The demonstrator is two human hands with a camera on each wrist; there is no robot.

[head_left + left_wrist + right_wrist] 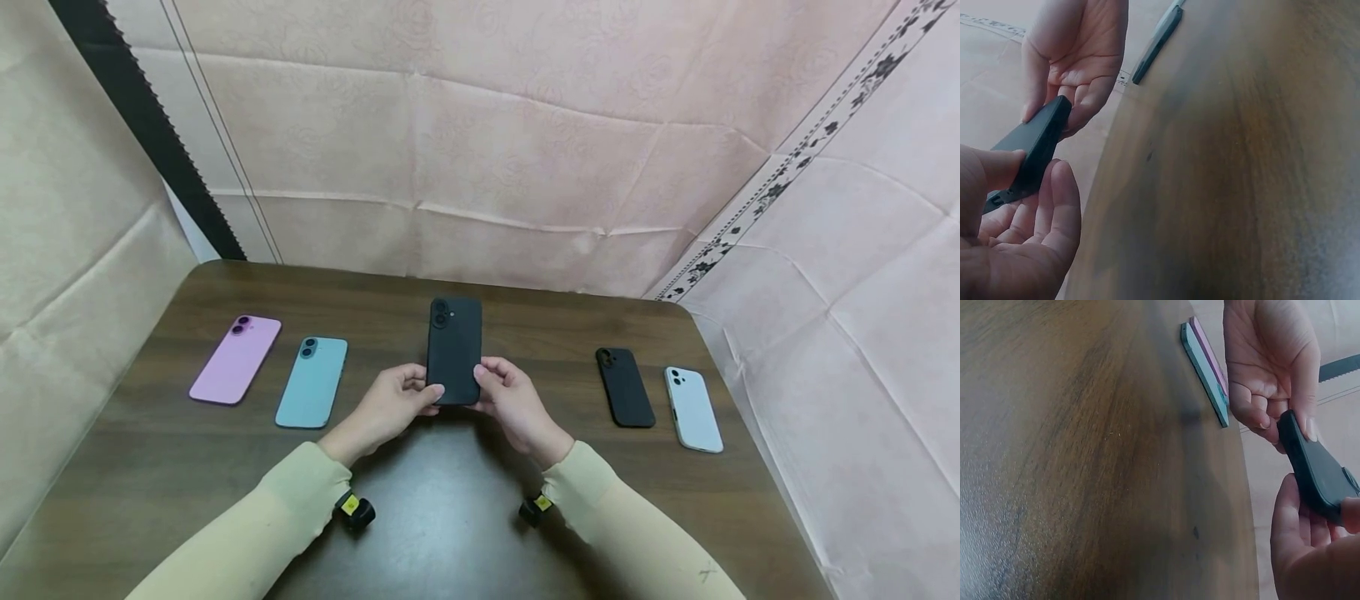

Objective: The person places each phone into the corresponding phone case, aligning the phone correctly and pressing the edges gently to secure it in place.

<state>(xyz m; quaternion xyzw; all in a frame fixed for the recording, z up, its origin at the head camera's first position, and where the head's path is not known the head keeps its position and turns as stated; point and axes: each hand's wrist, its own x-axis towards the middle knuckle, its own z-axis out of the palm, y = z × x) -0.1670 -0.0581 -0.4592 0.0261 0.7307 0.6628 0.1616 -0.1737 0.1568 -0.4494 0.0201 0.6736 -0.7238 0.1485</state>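
Observation:
Both hands hold a black smartphone point(454, 354) above the middle of the table, its camera side facing up. My left hand point(392, 402) pinches the lower left edge, thumb on the back and fingers underneath. On the lower right edge, my right hand point(520, 406) grips in the same way. Both wrist views show the phone's bottom end between the two hands, the thumbs on top. To the left lie a pink phone point(236, 359) and a light blue phone point(312, 382). A black phone or phone case point(626, 387) and a white phone point(693, 409) lie to the right.
The brown wooden table point(442, 533) has rounded far corners. Pale patterned cloth point(480, 150) hangs behind it and along both sides. A small black wrist device point(356, 510) sits at the left cuff, another point(535, 509) at the right cuff.

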